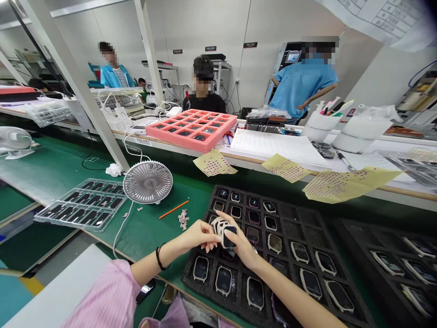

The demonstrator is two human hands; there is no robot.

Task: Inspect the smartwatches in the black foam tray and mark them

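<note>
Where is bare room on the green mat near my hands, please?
Bare green mat lies between the white desk fan and the black foam tray. Crowded: the tray, holding watch cases, under the left hand and right hand.

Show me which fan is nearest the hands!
The white desk fan on the green mat, closer to the left hand than the other white fan, far off at the left edge.

The left hand (pixel 200 235) is having a passage leftward over the green bench mat (pixel 146 237), with an orange pencil (pixel 174 209) and paper scraps (pixel 183 218) lying along it and a white desk fan (pixel 148 182) standing beyond. The right hand (pixel 241 246) is working above the black foam tray (pixel 239 291), where seated watch cases (pixel 275 243) are obstructing any low path. Yellow sheets (pixel 285 167) are lying farther forward.
</note>
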